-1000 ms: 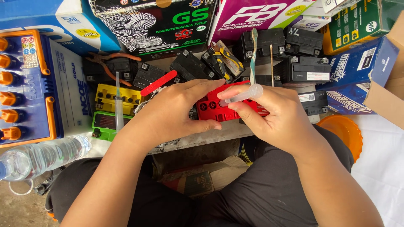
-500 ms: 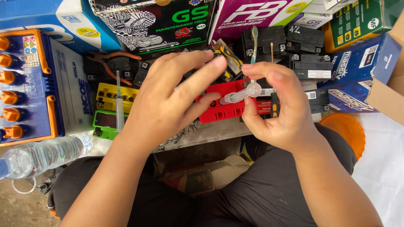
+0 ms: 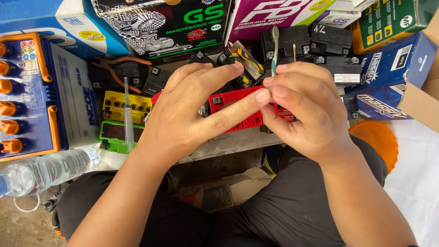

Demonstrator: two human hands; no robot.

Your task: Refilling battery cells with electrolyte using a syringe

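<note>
A small red battery (image 3: pixel 238 110) lies on a low bench in front of me. My left hand (image 3: pixel 192 110) rests over its left part with fingers spread, the fingertips reaching toward my right hand. My right hand (image 3: pixel 304 103) is closed at the battery's right end and pinches a thin upright tool, a toothbrush (image 3: pixel 275 45), whose head sticks up above the fingers. What sits inside the right hand's fingers is hidden.
Several small black batteries (image 3: pixel 329 43) stand behind the red one. A yellow battery (image 3: pixel 121 105), a green battery (image 3: pixel 114 137) and a syringe (image 3: pixel 128 114) lie left. Pliers (image 3: pixel 116 64), a large blue battery (image 3: pixel 27 96), a plastic bottle (image 3: pixel 41 171), coloured boxes (image 3: pixel 160 23) and an orange bowl (image 3: pixel 377 142) surround the bench.
My left hand lifted off the red battery and opened its fingers across it. My right hand turned the toothbrush upright and shifted to the battery's right end.
</note>
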